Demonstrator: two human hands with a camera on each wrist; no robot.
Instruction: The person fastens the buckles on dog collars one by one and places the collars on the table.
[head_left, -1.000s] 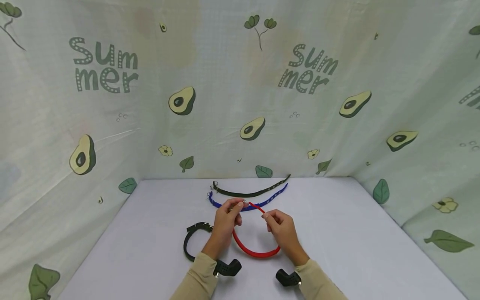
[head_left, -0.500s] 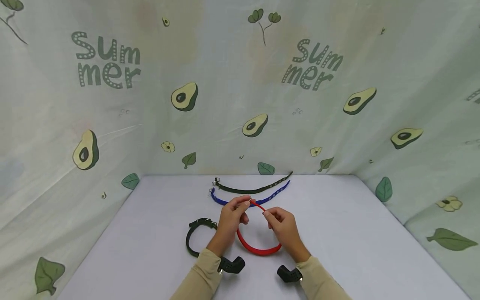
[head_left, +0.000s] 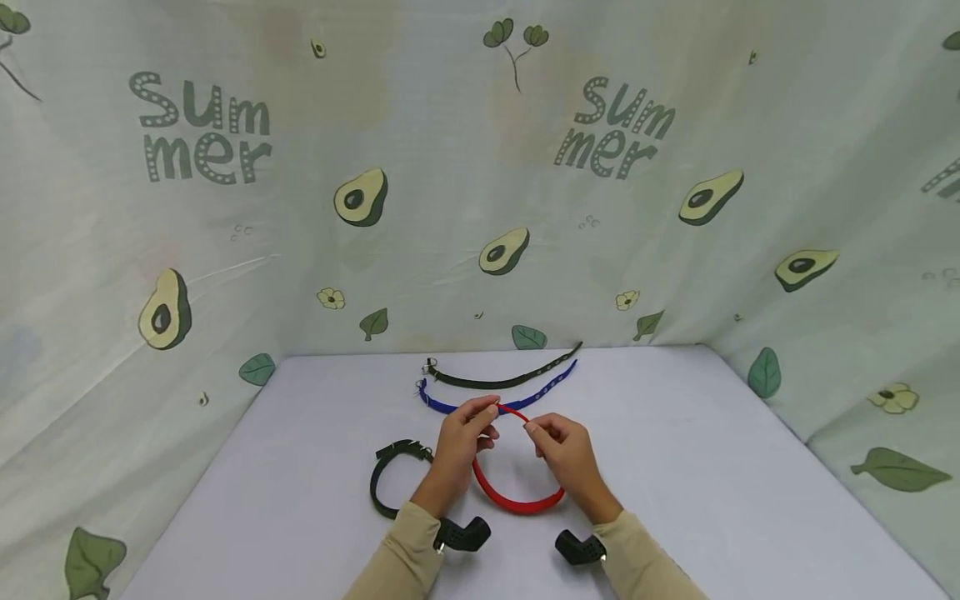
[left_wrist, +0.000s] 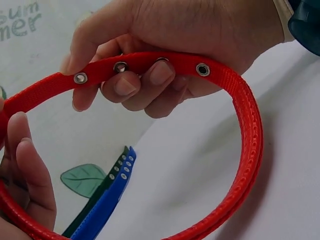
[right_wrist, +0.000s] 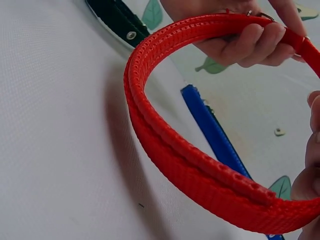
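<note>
A red collar is bent into a loop between both hands. My left hand pinches it at the metal fittings; in the right wrist view, curled fingers lie under the band beside a metal ring. My right hand pinches the strap with the metal eyelets. The left wrist view shows these eyelets along the strap, the right thumb and fingers around it. The strap's tip runs to the left fingertips, which hide its end.
Behind the hands, a blue collar and a dark green collar lie stretched out on the white table. A dark green collar closed into a loop lies left of my left forearm. A printed cloth hangs behind.
A second ago the red strap's tip showed just apart from the left fingertips; now it reaches them. The left hand has shifted slightly right toward the right hand. The other collars lie unmoved.
</note>
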